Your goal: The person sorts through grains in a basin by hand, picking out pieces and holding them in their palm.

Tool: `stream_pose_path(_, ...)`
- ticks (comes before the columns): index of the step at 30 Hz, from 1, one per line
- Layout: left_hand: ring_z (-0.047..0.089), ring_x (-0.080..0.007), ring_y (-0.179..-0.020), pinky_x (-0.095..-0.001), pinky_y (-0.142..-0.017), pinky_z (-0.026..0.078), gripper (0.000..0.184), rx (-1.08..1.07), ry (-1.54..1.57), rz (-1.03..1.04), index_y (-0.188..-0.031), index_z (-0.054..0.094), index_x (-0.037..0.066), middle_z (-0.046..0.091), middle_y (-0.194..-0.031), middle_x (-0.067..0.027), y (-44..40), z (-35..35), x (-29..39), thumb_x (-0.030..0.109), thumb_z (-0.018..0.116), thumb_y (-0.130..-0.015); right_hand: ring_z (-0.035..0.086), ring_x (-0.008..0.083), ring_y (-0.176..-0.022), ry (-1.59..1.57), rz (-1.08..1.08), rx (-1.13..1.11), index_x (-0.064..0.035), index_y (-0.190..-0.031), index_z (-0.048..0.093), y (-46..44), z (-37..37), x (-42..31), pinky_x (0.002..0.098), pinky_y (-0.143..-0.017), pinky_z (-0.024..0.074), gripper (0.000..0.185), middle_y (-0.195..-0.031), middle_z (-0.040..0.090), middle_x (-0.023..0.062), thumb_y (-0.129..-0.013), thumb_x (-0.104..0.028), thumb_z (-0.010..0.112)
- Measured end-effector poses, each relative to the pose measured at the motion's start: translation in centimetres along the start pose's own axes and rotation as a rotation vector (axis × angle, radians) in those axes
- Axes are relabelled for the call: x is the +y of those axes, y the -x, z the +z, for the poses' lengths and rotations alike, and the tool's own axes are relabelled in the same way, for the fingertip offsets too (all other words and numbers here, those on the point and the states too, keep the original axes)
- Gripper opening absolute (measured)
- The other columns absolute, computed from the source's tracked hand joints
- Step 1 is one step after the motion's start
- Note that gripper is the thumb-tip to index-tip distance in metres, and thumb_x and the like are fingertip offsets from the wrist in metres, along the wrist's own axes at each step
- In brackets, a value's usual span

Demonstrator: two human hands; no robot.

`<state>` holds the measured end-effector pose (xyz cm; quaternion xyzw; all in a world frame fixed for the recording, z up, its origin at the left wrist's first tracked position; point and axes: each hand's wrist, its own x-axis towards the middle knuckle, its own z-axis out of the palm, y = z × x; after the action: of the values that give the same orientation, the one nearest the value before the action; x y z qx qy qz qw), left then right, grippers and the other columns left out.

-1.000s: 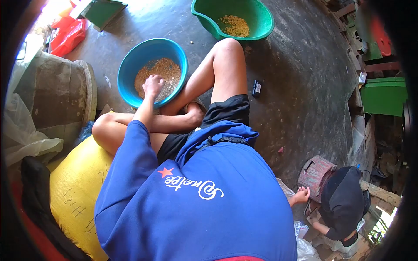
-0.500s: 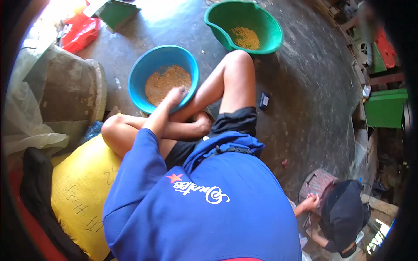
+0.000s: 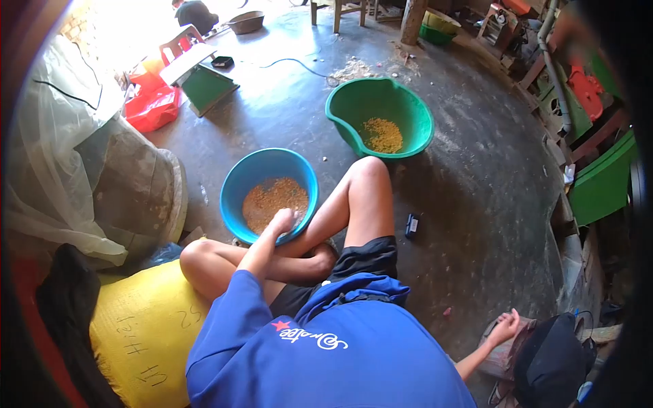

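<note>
My left hand [image 3: 283, 222] is inside the near rim of a blue basin [image 3: 231, 194], just over a layer of orange-brown grain [image 3: 266, 202]. Its fingers are curled together, and I cannot make out what is between them. Out to the right, my right hand [image 3: 502, 329] is raised beside a worn pinkish block-like object [image 3: 500, 357]. Its fingers are loosely bent and apart, with nothing visible in them. Beyond my raised knee, a green basin [image 3: 415, 115] holds a smaller heap of yellow grain [image 3: 382, 136].
A full yellow sack [image 3: 139, 326] leans by my left leg. A green scale [image 3: 207, 88] and a red bag [image 3: 151, 109] stand ahead left. A small dark box [image 3: 412, 226] lies on the floor. At lower right is a black shape [image 3: 551, 357]. Another person [image 3: 195, 16] is far off.
The view has tilted up, showing more floor ahead. My left hand has curled up near the basin's rim. My right hand has lifted away from the pinkish object, its fingers loosening.
</note>
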<state>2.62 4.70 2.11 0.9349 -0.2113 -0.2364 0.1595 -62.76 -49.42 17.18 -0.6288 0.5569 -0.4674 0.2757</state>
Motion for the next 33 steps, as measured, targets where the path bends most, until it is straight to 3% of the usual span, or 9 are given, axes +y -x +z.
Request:
stream_pose_path(6, 0.069, -0.0465, -0.101, -0.0502, -0.097, 0.050, 0.059, 0.371, 0.464, -0.280, -0.093, 0.072, -0.008, 0.071, -0.098, -0.0314, -2.0, -3.6, 0.0, 0.044, 0.046, -0.104, 0.063, 0.0131, -0.069, -0.021, -0.181, -0.292, 0.0005, -0.113, 0.069, 3.2, 12.4, -9.4, 0.0296, -0.062, 0.0560, 0.025, -0.079, 0.066, 0.0064, -0.105, -0.010, 0.048)
stream_pose_path(8, 0.068, -0.0337, -0.070, -0.0476, -0.069, 0.053, 0.059, 0.523, 0.853, -0.315, -0.076, 0.066, -0.001, 0.069, -0.073, -0.0185, -5.9, -1.2, -3.5, 0.045, 0.045, -0.106, 0.064, 0.0136, -0.069, -0.105, -0.261, -0.428, 0.0013, -0.110, 0.069, 5.1, 17.8, -13.4, 0.0303, -0.062, 0.0575, 0.023, -0.079, 0.066, 0.0071, -0.104, -0.009, 0.049)
stream_pose_path(10, 0.031, -0.0080, -0.042, -0.0283, -0.039, 0.022, 0.047, 0.491, 1.576, -0.418, -0.067, 0.042, 0.020, 0.035, -0.056, 0.0073, -1.4, -5.7, 2.1, 0.043, 0.044, -0.109, 0.066, 0.0143, -0.069, -0.158, -0.342, -0.573, 0.0015, -0.109, 0.070, 7.8, 23.5, -18.4, 0.0298, -0.063, 0.0581, 0.023, -0.080, 0.067, 0.0079, -0.103, -0.009, 0.050)
stream_pose_path(18, 0.028, -0.0079, -0.046, -0.0249, -0.041, 0.021, 0.038, 0.527, 2.484, -0.127, -0.076, 0.043, 0.019, 0.034, -0.058, 0.0062, 1.1, -6.7, 2.7, 0.039, 0.041, -0.109, 0.068, 0.0126, -0.077, -0.595, -0.924, -1.319, 0.0007, -0.111, 0.071, 23.7, 39.6, -35.8, 0.0280, -0.072, 0.0566, 0.019, -0.084, 0.070, 0.0083, -0.101, -0.004, 0.056)
stream_pose_path(20, 0.033, -0.0085, -0.049, -0.0241, -0.041, 0.024, 0.038, 0.548, 2.529, -0.163, -0.077, 0.045, 0.019, 0.037, -0.060, 0.0050, 3.3, -7.8, 3.8, 0.038, 0.040, -0.109, 0.068, 0.0122, -0.077, -0.612, -0.869, -1.546, 0.0011, -0.111, 0.071, 27.9, 42.5, -37.1, 0.0275, -0.073, 0.0560, 0.018, -0.083, 0.070, 0.0089, -0.100, 0.000, 0.056)
stream_pose_path(21, 0.050, -0.0124, -0.058, -0.0261, -0.047, 0.041, 0.036, 0.557, 2.476, -0.032, -0.085, 0.055, 0.015, 0.054, -0.070, -0.0006, 3.2, -6.2, 2.6, 0.037, 0.040, -0.109, 0.069, 0.0132, -0.076, -0.646, -0.932, -1.604, 0.0019, -0.111, 0.070, 29.7, 43.5, -38.0, 0.0278, -0.071, 0.0561, 0.018, -0.084, 0.070, 0.0086, -0.100, 0.003, 0.056)
stream_pose_path(24, 0.067, -0.0203, -0.077, -0.0335, -0.064, 0.058, 0.036, 0.660, 2.517, -0.168, -0.102, 0.063, 0.010, 0.067, -0.088, -0.0094, 5.7, -6.4, 3.2, 0.037, 0.040, -0.109, 0.073, 0.0161, -0.078, -0.608, -1.097, -1.765, -0.0009, -0.111, 0.072, 34.7, 47.2, -39.5, 0.0290, -0.069, 0.0575, 0.018, -0.087, 0.074, 0.0107, -0.098, 0.001, 0.059)
stream_pose_path(31, 0.060, -0.0270, -0.126, -0.0455, -0.112, 0.048, 0.059, 0.782, 2.592, 0.072, -0.133, 0.059, 0.002, 0.065, -0.136, -0.0172, 7.3, -5.5, 4.3, 0.046, 0.027, -0.110, 0.073, 0.0201, -0.078, -0.645, -1.175, -1.858, -0.0030, -0.106, 0.072, 42.2, 51.6, -40.0, 0.0309, -0.064, 0.0561, 0.014, -0.097, 0.075, 0.0126, -0.093, -0.001, 0.067)
stream_pose_path(33, 0.059, -0.0286, -0.129, -0.0466, -0.113, 0.047, 0.062, 0.811, 2.625, 0.167, -0.138, 0.056, 0.001, 0.063, -0.138, -0.0175, 6.9, -5.7, 4.1, 0.048, 0.026, -0.110, 0.071, 0.0196, -0.073, -0.697, -1.139, -1.791, -0.0028, -0.107, 0.071, 44.0, 53.2, -38.1, 0.0304, -0.062, 0.0553, 0.015, -0.093, 0.074, 0.0120, -0.093, 0.000, 0.067)
